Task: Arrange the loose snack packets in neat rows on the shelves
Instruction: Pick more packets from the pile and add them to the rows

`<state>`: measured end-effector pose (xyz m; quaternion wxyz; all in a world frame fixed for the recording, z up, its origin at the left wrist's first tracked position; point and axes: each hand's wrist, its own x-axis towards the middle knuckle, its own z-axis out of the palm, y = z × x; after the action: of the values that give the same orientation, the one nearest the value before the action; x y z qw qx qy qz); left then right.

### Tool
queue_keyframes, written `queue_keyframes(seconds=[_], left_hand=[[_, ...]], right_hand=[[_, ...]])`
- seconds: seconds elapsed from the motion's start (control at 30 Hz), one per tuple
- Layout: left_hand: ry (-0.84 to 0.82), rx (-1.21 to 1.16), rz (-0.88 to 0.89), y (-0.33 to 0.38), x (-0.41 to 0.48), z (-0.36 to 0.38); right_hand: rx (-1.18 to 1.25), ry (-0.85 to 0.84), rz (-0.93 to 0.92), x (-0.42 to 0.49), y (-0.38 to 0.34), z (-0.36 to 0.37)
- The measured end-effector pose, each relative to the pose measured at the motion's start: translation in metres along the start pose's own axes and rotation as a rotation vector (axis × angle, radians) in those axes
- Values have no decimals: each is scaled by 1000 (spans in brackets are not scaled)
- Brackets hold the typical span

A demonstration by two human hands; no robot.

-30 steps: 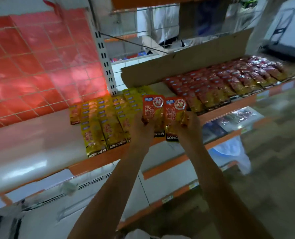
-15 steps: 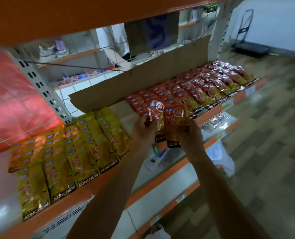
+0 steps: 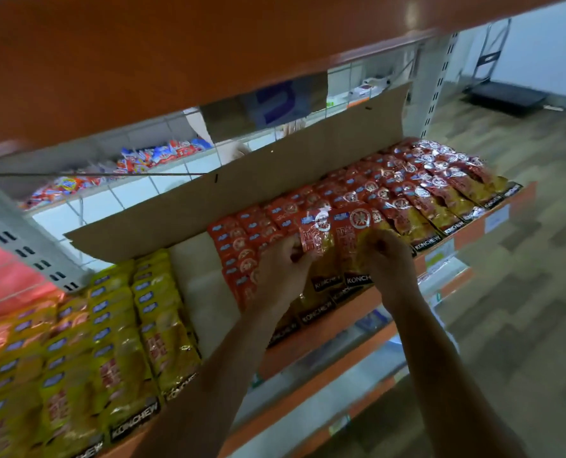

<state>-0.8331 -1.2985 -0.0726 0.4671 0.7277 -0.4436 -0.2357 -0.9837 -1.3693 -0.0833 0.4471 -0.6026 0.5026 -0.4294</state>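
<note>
Both hands — left hand (image 3: 283, 269), right hand (image 3: 389, 259) (fingers pinched shut) — have carried two red packets (image 3: 336, 246) onto the red rows (image 3: 407, 190).

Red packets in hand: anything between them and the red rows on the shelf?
Nothing visible. Left hand and right hand hold two red packets directly over the red rows. The cardboard strip stands behind the rows, not in the path.

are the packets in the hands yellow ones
No, the left hand and right hand hold red packets over the red rows.
</note>
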Motion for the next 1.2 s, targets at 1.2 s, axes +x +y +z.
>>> queue_keyframes(seconds=[1.2], left_hand=[[394,699,-258,20,-26,82]], right_hand=[[-507,-442,-289,65,29,-46]])
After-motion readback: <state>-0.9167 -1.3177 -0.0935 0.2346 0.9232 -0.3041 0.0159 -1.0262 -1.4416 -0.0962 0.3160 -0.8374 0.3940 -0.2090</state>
